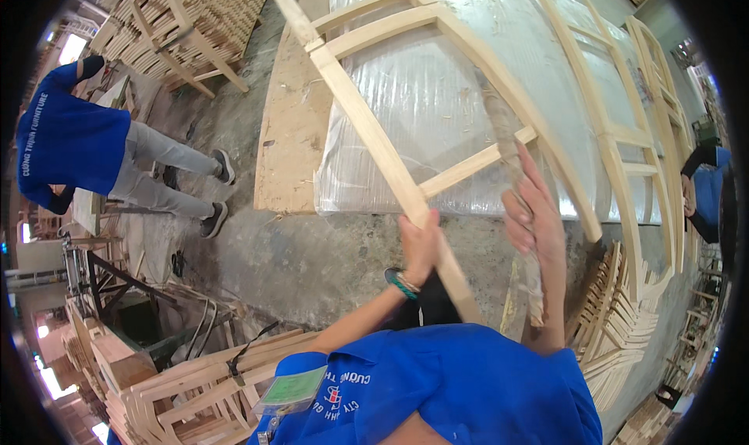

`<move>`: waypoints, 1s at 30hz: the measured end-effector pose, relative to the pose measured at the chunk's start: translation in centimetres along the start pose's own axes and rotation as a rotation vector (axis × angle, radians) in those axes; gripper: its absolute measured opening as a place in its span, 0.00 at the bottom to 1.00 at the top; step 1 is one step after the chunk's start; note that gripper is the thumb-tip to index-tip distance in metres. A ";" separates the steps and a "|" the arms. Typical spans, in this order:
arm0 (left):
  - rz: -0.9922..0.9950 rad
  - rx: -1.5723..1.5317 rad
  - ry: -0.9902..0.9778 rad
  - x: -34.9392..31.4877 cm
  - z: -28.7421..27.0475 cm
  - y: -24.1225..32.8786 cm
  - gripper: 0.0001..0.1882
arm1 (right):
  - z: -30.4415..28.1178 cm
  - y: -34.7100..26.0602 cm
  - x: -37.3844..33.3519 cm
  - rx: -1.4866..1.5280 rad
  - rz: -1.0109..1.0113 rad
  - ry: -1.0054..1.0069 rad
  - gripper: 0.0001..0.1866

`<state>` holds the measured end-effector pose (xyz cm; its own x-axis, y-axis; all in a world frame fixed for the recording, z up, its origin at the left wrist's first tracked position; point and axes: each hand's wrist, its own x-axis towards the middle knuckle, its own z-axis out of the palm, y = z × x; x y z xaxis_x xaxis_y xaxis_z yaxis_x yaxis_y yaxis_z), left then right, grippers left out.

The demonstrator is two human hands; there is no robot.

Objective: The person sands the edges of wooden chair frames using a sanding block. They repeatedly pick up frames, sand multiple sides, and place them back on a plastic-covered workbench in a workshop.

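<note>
A pale wooden chair frame [374, 137] leans across a plastic-wrapped stack, its long legs slanting down toward me. My left hand [421, 246] is wrapped round the near leg, just below where a crossbar [460, 170] joins it. In my right hand [537, 215] is a long, mottled brown stick [524, 203], slightly blurred, its surface looking wrapped or ragged. It passes over the crossbar's right end, close to the frame's right leg; whether it touches the wood I cannot tell. The index finger of that hand points up along the stick.
Behind the frame lies the plastic-wrapped stack [351, 187] beside a board [285, 164]. More chair frames [612, 137] lean at right; curved wooden parts [612, 320] are piled below them. Frames [195, 394] sit at lower left. One co-worker [86, 141] stands left, another [706, 187] far right.
</note>
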<state>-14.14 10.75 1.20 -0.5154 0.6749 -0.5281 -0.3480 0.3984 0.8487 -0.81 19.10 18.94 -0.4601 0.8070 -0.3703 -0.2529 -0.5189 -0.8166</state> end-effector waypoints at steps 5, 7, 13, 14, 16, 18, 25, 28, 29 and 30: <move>0.181 0.000 -0.500 -2.5 5.6 -1.8 0.26 | -0.5 -0.8 -4.4 0.021 -0.092 0.125 0.31; 0.226 0.184 -0.840 -1.8 5.8 -0.7 0.24 | -1.4 0.5 -4.9 0.012 -0.108 0.202 0.29; 0.938 0.713 -0.791 9.6 1.0 5.4 0.12 | -3.8 4.3 -3.0 -0.155 -0.118 0.432 0.19; 1.031 0.737 -0.592 12.7 -0.1 8.0 0.11 | -4.3 4.7 -2.2 -0.208 -0.133 0.508 0.17; 1.060 0.838 -0.362 18.8 -3.4 13.3 0.10 | -6.1 5.2 -0.6 -0.350 -0.159 0.661 0.17; 1.148 0.897 -0.105 23.9 -5.5 18.4 0.10 | -7.9 4.6 1.6 -0.464 -0.185 0.779 0.18; 1.251 1.628 -0.052 38.1 -8.7 30.8 0.26 | -9.0 6.0 9.9 -0.225 -0.137 0.838 0.14; 0.954 1.729 -0.256 39.4 -6.2 30.6 0.30 | -7.6 6.1 9.7 -0.161 -0.073 0.888 0.15; 0.944 1.724 -0.280 39.5 -5.7 31.0 0.30 | -7.2 5.7 9.6 -0.121 -0.113 0.911 0.16; 0.942 1.727 -0.296 39.7 -5.4 31.7 0.29 | -6.7 5.5 9.4 -0.069 -0.159 0.927 0.17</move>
<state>-49.81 46.78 6.98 0.1349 0.9846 -0.1113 0.9908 -0.1328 0.0265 -0.85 25.76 8.04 0.4433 0.7853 -0.4323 -0.1897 -0.3891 -0.9014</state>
